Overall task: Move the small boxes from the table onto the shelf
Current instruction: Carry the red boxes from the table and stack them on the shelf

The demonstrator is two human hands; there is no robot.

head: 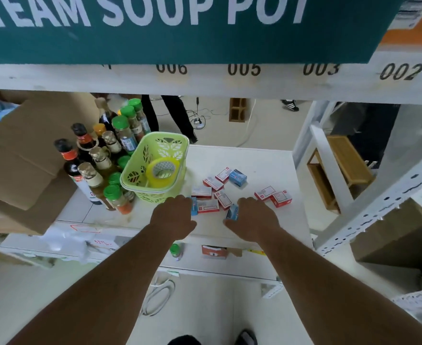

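Several small red-and-white boxes (pixel 213 183) and a blue box (pixel 237 177) lie scattered on the white shelf board (pixel 259 165). My left hand (pixel 173 214) reaches onto the board and grips a small blue box (pixel 194 206) at the left end of the pile. My right hand (pixel 253 215) holds another small blue box (pixel 232 211) between thumb and fingers, near the front of the pile. Two red-and-white boxes (pixel 274 196) sit just past my right hand.
A green plastic basket (pixel 170 148) with a roll of yellow tape (pixel 162 170) stands left of the boxes. Sauce bottles and green-capped jars (pixel 100 160) crowd the left, beside a cardboard box (pixel 30 155). A shelf beam (pixel 229 75) with numbers runs overhead. White uprights (pixel 369 202) stand right.
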